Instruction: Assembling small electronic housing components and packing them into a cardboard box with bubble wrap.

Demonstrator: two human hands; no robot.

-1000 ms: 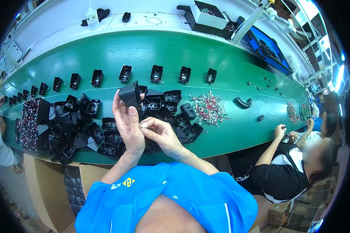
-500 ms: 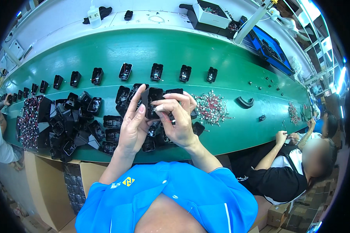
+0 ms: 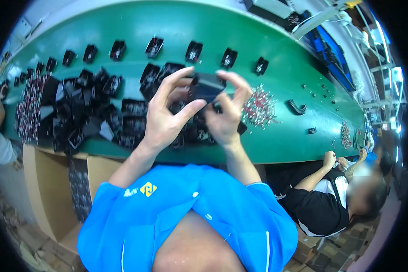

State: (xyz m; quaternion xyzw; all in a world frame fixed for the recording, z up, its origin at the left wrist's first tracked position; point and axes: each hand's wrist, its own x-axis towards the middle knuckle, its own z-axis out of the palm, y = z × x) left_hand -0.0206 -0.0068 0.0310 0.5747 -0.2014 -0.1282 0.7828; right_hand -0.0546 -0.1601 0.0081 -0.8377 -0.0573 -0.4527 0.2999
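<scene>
A small black plastic housing (image 3: 207, 87) is held up over the work table, somewhat smeared by motion. My left hand (image 3: 167, 113) curls around its left end, thumb below and index finger above. At the other end, my right hand (image 3: 226, 106) grips it between bent fingers and thumb. A smooth dark side of the housing faces up, so its inside is hidden. Beneath and behind my hands lie more open black housings (image 3: 134, 124), partly covered by my fingers.
Along the green table (image 3: 177, 22) runs a spaced row of black housings (image 3: 194, 51). A jumbled housing pile (image 3: 84, 102) lies left, beside small wired parts (image 3: 31, 109). Another wired heap (image 3: 259, 106) and a curved black strip (image 3: 296, 107) are right. A co-worker (image 3: 322, 199) sits there.
The housing has been turned over in my hands, from its open inside showing to a smooth side. My right fingers have left its inside. The whole view has shifted, with the table higher up.
</scene>
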